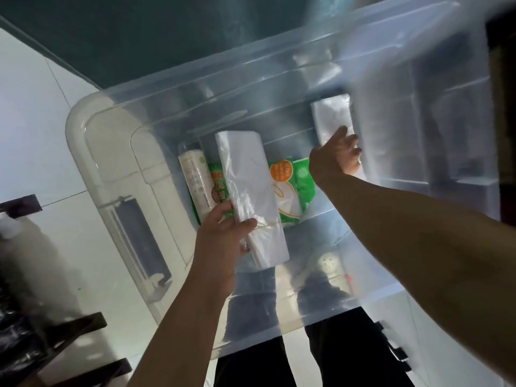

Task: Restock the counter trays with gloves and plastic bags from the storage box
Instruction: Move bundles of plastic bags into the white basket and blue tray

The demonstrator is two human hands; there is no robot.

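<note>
**Hands inside the clear storage box**

Your left hand (223,233) grips a flat stack of clear plastic bags (251,196) by its near end, thumb on top and fingers curled beneath, holding it above the other contents of the storage box (139,169). Your right hand (336,156) reaches further in, fingers spread and relaxed, at the near end of a second stack of clear bags (332,115) that leans against the far inner wall; motion blur there hides whether your fingertips actually touch it.

Writing is scarce and mostly unreadable. Under the held stack lies a green and white packet (290,191) with an orange patch of white lettering, too small and turned to make out, and an outline drawing that looks like a glove. Beside it, toward the left wall, sits a pale roll (195,182) in a printed wrapper, its text blurred, and a green packet with orange print (216,188) shows between the roll and the held stack.

You see the box's walls as transparent, with a pale tiled floor (42,135) and your dark trousers (349,344) showing through and around them. A blurred translucent panel (418,93) fills the upper right.
</note>
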